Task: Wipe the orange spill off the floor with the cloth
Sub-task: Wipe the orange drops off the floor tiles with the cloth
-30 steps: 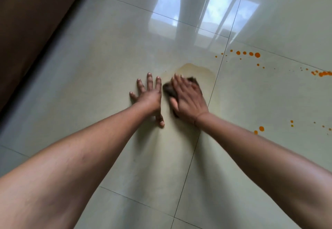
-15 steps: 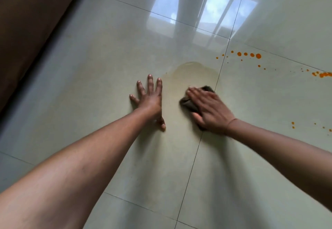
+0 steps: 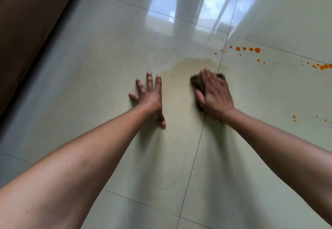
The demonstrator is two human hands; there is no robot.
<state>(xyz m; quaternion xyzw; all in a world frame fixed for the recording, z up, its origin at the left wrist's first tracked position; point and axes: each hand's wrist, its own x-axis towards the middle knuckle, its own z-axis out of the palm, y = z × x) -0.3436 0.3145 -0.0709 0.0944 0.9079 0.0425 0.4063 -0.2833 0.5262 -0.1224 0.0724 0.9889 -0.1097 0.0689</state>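
My right hand (image 3: 214, 95) presses flat on a dark brown cloth (image 3: 196, 83), which lies on the glossy pale floor across a tile joint; most of the cloth is hidden under the hand. A faint yellowish smear (image 3: 181, 72) spreads on the tile just left of and beyond the cloth. Bright orange drops (image 3: 251, 49) dot the tile beyond and to the right, with a larger orange blot (image 3: 324, 67) at the right edge and a few drops (image 3: 294, 118) to the right of my wrist. My left hand (image 3: 150, 93) rests flat on the floor, fingers spread, left of the smear.
A dark brown surface (image 3: 27, 22), perhaps furniture or a wall, runs along the left side. The floor tiles (image 3: 89, 85) are shiny and mirror a window (image 3: 206, 11) at the top.
My right hand has slid the cloth to the right, from beside my left hand onto the tile joint. The drops near my right wrist are gone. My left hand has stayed put.
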